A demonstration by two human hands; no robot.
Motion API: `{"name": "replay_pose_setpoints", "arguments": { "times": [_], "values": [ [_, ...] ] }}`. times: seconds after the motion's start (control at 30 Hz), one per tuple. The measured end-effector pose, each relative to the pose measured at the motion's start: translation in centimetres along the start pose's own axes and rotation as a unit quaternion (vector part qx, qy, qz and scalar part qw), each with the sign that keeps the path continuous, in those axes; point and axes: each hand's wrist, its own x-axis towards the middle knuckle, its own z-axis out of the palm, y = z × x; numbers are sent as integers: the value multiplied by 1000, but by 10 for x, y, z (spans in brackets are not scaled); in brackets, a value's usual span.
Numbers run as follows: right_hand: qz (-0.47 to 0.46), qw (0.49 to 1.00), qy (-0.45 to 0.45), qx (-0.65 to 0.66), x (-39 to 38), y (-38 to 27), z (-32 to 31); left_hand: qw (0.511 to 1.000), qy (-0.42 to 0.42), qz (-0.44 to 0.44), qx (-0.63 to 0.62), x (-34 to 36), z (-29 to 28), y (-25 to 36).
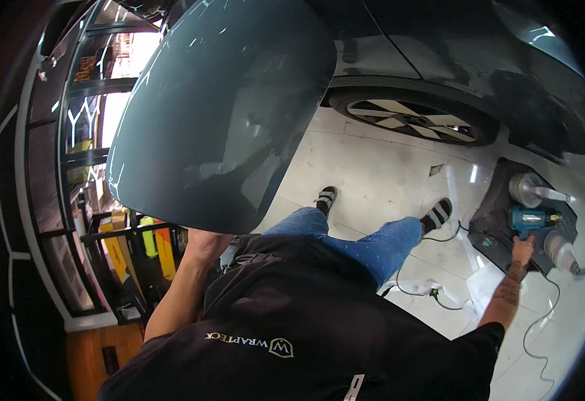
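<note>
My left hand [209, 244] grips the lower edge of a glossy dark grey curved car panel [212, 120] that fills the upper middle of the view; its fingertips are hidden. At the right, my right hand [522, 247] is closed on the handle of a teal heat gun [528, 218], over a dark mat [490, 237] on the floor. Two white rolls [526, 190] [558, 250] lie beside the heat gun. A dark power cord [439, 238] runs from near the mat.
A dark grey car body [439, 40] with a wheel [413, 117] stands above the tiled floor [322, 157]. At left are a glass-fronted frame, a rack of coloured boxes [115, 250] and wooden flooring [88, 361]. A white sheet [481, 284] and more cords lie at lower right.
</note>
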Motion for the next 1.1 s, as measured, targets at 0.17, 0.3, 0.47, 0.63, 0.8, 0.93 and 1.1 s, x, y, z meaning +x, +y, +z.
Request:
{"name": "replay_pose_setpoints", "arguments": {
  "times": [0.17, 0.3, 0.47, 0.63, 0.8, 0.93, 1.1],
  "values": [
    [-37, 999, 17, 16, -113, -64, 38, 985, 0, 10, 174, -20, -8, 12],
    [54, 986, -8, 159, -243, -123, 49, 972, -117, 76, 191, -13, -17, 11],
    [149, 931, -28, 333, -405, -212, 35, 906, -264, 215, 252, 9, -36, -5],
    [245, 856, 3, 456, -522, -292, 11, 871, -339, 334, 124, 29, -38, -20],
    [283, 787, 39, 547, -603, -340, 2, 864, -310, 394, 58, 40, -25, -32],
    [263, 813, 85, 512, -638, -377, -22, 857, -278, 432, 41, 43, -28, -35],
    [220, 839, 88, 490, -656, -400, -45, 857, -254, 447, 28, 38, -32, -34]
  ]
}}
